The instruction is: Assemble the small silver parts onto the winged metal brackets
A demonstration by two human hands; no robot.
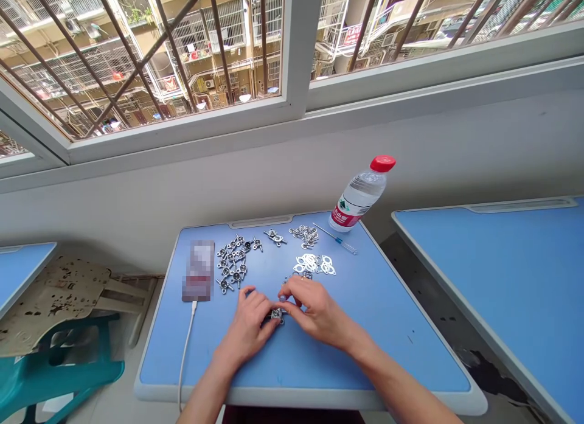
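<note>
My left hand [249,326] rests on the blue desk, its thumb and fingers closed around a small silver metal fitting [277,315]. Just above that fitting, my right hand [312,307] pinches a tiny piece between thumb and forefinger; it is too small to name. Beyond my right hand lie dark little rings [303,275], partly covered by its fingers. Flat white oval gaskets [312,264] are spread behind them. To the left sits a group of several similar metal fittings [235,260] with dark round centres.
A phone [198,272] with a white cable [187,345] lies at the left. Farther back are more metal fittings [275,236], a pile of metal parts [305,234], a blue-tipped pen [340,240] and a red-capped water bottle [360,196]. Another desk [515,278] stands to the right.
</note>
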